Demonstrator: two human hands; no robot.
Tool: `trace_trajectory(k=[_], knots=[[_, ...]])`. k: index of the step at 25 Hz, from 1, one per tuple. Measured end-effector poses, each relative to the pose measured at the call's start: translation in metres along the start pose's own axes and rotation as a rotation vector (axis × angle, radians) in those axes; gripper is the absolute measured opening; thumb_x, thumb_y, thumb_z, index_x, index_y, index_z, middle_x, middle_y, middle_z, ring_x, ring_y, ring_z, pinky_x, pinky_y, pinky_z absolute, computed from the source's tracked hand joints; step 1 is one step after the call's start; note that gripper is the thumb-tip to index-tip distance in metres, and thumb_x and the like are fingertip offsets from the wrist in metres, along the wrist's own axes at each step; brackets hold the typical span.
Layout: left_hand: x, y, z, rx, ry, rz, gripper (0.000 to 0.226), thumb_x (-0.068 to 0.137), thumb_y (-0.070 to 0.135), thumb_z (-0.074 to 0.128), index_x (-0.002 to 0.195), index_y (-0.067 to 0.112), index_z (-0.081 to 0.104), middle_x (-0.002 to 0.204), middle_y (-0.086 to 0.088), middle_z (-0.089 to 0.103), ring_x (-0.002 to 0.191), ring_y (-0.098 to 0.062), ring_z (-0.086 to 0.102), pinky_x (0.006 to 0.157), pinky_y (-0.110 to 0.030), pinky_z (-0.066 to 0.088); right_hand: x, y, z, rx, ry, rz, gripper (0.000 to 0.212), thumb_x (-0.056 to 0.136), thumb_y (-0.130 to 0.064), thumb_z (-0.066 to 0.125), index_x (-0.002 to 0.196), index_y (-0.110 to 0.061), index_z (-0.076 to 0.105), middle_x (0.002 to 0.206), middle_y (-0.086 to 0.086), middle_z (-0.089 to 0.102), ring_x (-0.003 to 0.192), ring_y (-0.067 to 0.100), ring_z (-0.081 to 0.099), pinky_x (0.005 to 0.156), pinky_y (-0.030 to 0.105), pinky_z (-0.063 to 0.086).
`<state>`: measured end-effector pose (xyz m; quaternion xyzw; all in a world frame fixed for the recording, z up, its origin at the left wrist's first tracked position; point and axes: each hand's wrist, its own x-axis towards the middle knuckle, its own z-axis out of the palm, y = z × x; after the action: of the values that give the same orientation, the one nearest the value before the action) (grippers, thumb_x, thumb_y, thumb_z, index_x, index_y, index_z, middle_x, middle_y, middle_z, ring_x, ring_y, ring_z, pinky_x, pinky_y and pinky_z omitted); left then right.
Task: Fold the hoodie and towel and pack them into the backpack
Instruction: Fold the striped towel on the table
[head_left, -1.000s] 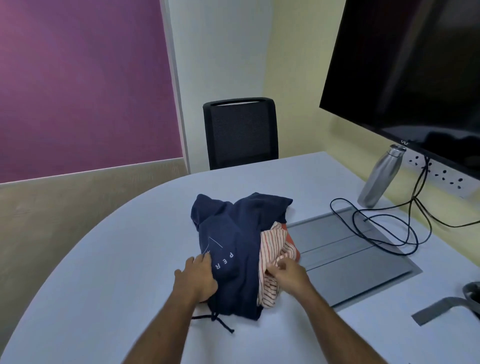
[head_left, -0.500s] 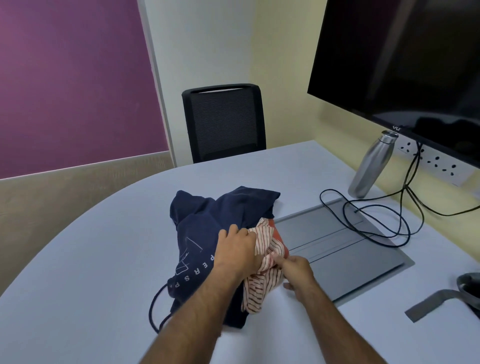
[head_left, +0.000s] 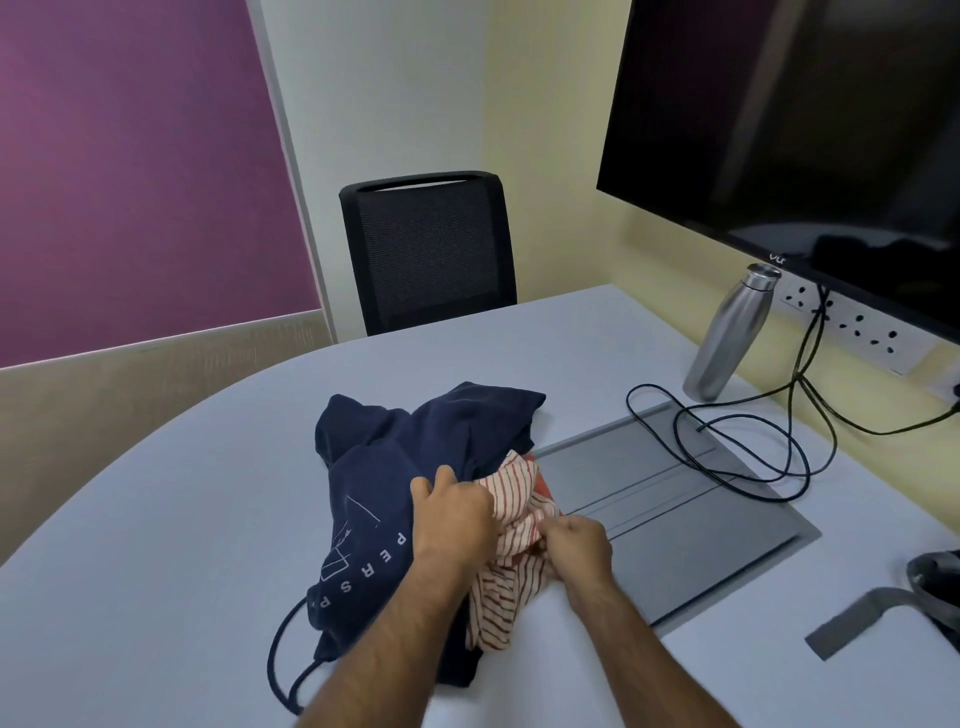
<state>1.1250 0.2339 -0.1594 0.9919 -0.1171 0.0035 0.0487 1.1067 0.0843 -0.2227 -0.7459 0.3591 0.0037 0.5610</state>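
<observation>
From my feed, both hands are buried in the striped towel: the left hand is curled over its upper bunch, fingers closed into the cloth where it meets the navy hoodie, and the right hand is pinching a fold of it just to the right. The towel sits partly tucked under the hoodie, which spreads out to the left of and beyond my left hand, all crumpled on the surface. My worry is that pulling the towel free will drag the hoodie along with it, since the two are tangled and I cannot tell how much towel is trapped underneath. The hoodie's drawstring loops loose near my left forearm and could snag on the wrist as I lift. Beyond my right hand, black cables coil over the grey floor-box lid, with a steel bottle standing further off; a wide shake of the towel could catch the cables or tip the bottle. What I take for the backpack barely shows, far to the right of my right hand, so packing means a long reach.
</observation>
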Motion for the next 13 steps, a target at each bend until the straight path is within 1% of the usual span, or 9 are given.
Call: trace_trajectory(k=[2, 4, 5, 8, 11, 13], knots=[[-0.006, -0.004, -0.008, -0.127, 0.071, -0.044, 0.028, 0.095, 0.046, 0.059, 0.081, 0.026, 0.072, 0.078, 0.012, 0.066, 0.095, -0.013, 0.041, 0.085, -0.036, 0.025, -0.011, -0.010, -0.014, 0.052, 0.097, -0.068, 0.028, 0.087, -0.024, 0.062, 0.062, -0.012, 0.061, 0.063, 0.001, 0.063, 0.061, 0.020, 0.057, 0.058, 0.033, 0.048], [-0.014, -0.007, -0.020, -0.254, 0.132, -0.087, 0.034, 0.094, 0.058, 0.057, 0.083, 0.031, 0.075, 0.078, 0.014, 0.066, 0.095, -0.011, 0.044, 0.087, -0.037, 0.026, -0.025, -0.023, -0.033, 0.100, 0.191, -0.139, 0.021, 0.090, -0.023, 0.063, 0.072, -0.013, 0.065, 0.073, 0.001, 0.069, 0.069, 0.021, 0.064, 0.066, 0.036, 0.057], [-0.019, -0.008, -0.026, -0.318, 0.161, -0.112, 0.034, 0.093, 0.060, 0.057, 0.085, 0.033, 0.076, 0.078, 0.015, 0.067, 0.095, -0.010, 0.046, 0.087, -0.037, 0.026, -0.033, -0.030, -0.042, 0.116, 0.231, -0.176, 0.016, 0.090, -0.021, 0.063, 0.077, -0.013, 0.066, 0.077, 0.002, 0.069, 0.073, 0.022, 0.066, 0.068, 0.038, 0.058], [-0.036, -0.014, -0.043, -0.461, 0.230, -0.180, 0.033, 0.091, 0.061, 0.058, 0.087, 0.035, 0.078, 0.084, 0.019, 0.070, 0.094, -0.007, 0.056, 0.086, -0.036, 0.025, -0.054, -0.047, -0.073, 0.170, 0.311, -0.272, 0.010, 0.093, -0.015, 0.061, 0.084, -0.012, 0.065, 0.079, 0.001, 0.067, 0.075, 0.021, 0.066, 0.068, 0.037, 0.059], [-0.059, -0.019, -0.060, -0.479, 0.258, -0.189, 0.032, 0.091, 0.059, 0.059, 0.087, 0.034, 0.078, 0.085, 0.018, 0.072, 0.091, -0.006, 0.060, 0.085, -0.036, 0.025, -0.072, -0.057, -0.106, 0.158, 0.382, -0.342, 0.011, 0.095, -0.017, 0.058, 0.088, -0.011, 0.063, 0.081, -0.001, 0.065, 0.077, 0.017, 0.063, 0.072, 0.037, 0.057], [-0.073, -0.022, -0.070, -0.462, 0.268, -0.179, 0.030, 0.092, 0.056, 0.060, 0.089, 0.033, 0.078, 0.087, 0.017, 0.072, 0.089, -0.007, 0.061, 0.087, -0.038, 0.030, -0.084, -0.059, -0.126, 0.111, 0.391, -0.403, 0.011, 0.097, -0.018, 0.056, 0.091, -0.012, 0.063, 0.083, -0.001, 0.064, 0.080, 0.019, 0.063, 0.068, 0.031, 0.052]])
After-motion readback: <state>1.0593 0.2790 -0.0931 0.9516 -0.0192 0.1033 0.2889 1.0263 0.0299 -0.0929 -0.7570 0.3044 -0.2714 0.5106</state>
